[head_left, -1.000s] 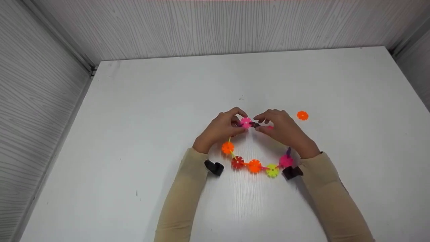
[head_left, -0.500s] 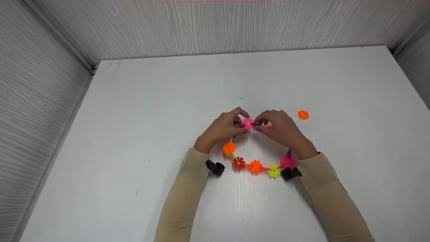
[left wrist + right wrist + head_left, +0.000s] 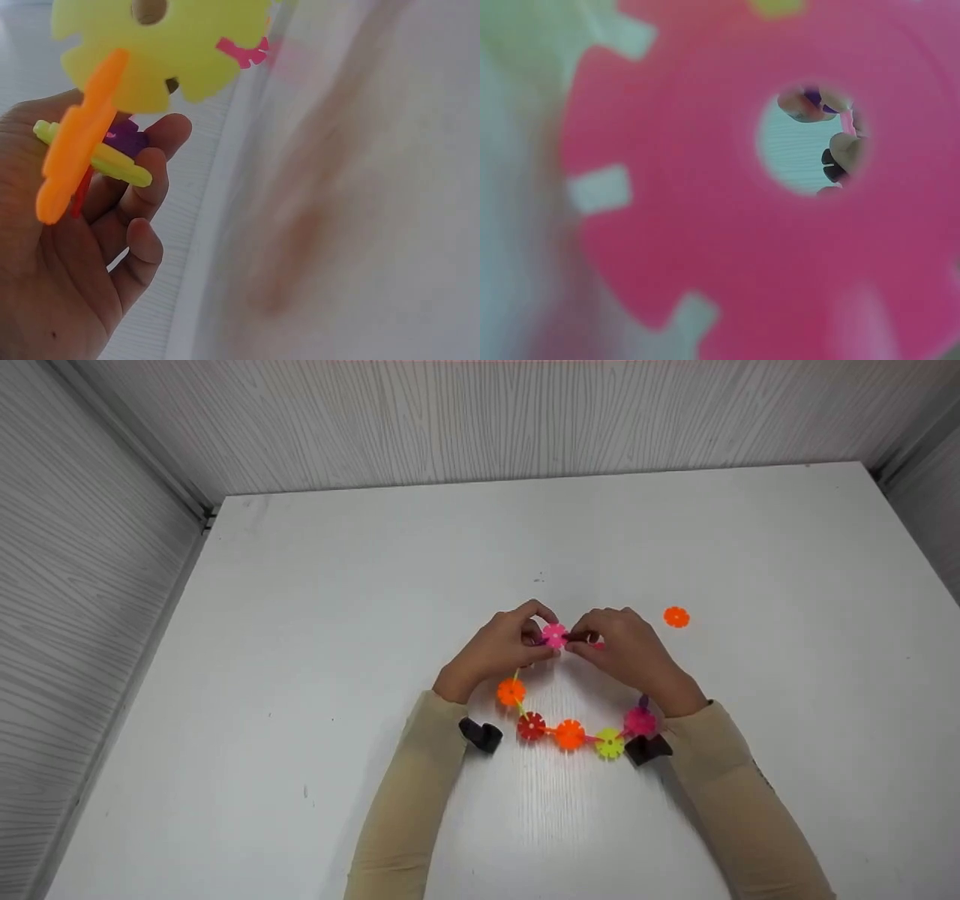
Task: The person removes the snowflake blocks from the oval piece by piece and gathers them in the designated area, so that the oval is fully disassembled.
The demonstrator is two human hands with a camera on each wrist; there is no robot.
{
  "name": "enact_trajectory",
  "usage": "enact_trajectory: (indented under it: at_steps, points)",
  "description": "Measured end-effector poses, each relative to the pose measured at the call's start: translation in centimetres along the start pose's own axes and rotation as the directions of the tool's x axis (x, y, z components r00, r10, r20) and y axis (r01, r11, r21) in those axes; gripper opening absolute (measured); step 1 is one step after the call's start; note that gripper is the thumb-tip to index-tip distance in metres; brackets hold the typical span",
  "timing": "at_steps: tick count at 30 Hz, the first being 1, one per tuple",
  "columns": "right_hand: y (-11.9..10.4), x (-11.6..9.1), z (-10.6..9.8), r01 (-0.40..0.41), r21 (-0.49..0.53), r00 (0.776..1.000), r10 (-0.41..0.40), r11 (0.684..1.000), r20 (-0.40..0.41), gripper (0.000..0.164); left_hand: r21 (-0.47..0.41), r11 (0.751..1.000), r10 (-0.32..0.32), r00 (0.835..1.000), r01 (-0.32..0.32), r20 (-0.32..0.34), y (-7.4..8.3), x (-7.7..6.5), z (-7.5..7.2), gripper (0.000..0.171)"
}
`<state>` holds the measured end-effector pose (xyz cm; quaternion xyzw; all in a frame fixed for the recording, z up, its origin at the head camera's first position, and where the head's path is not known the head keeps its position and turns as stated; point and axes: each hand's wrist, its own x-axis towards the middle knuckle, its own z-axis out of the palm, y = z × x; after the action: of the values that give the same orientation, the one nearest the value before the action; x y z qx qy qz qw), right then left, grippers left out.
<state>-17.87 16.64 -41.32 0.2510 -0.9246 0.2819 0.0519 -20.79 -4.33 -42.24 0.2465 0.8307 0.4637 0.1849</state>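
Several notched plastic flower discs are linked edge to edge into a curved chain. My left hand (image 3: 491,652) pinches a purple disc (image 3: 126,141) beside an upright pink disc (image 3: 555,635). On that pink disc's other side, my right hand (image 3: 634,651) pinches a dark disc (image 3: 832,169) between thumb and fingertips. Below the hands run an orange disc (image 3: 511,691), a red disc (image 3: 531,726), a second orange disc (image 3: 570,735) and a yellow disc (image 3: 610,744). A deep pink disc (image 3: 727,232) fills most of the right wrist view, and the pinching fingers show through its hole.
One loose orange disc (image 3: 676,616) lies on the white table (image 3: 337,585), right of the right hand. Black wrist mounts (image 3: 481,735) sit close to the chain at both sleeves. Pale wood-grain panels (image 3: 465,420) stand behind the table and at its sides.
The right hand has come slightly left, and its fingertips have closed on the dark disc against the pink one. The left hand and pink disc have shifted slightly right.
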Motion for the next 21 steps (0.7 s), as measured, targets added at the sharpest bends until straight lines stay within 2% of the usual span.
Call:
enact_trajectory:
  at_steps: [5,12,21]
  points:
    - [-0.02,-0.05,0.2,0.023,-0.009,1.0,-0.023,1.0,-0.02,0.017,-0.025,1.0,0.016,1.0,-0.017,-0.005,-0.01,-0.04,-0.06,0.034]
    - [0.3,-0.02,0.57,0.153,-0.018,0.98,-0.154,0.988,-0.124,0.008,-0.048,0.999,0.017,1.0,-0.017,0.0,-0.04,-0.06,-0.16,0.036]
    - [0.58,0.01,0.36,0.195,-0.027,0.974,-0.197,0.98,-0.116,0.007,-0.005,1.0,-0.013,1.0,0.013,0.016,-0.03,0.03,-0.17,0.036]
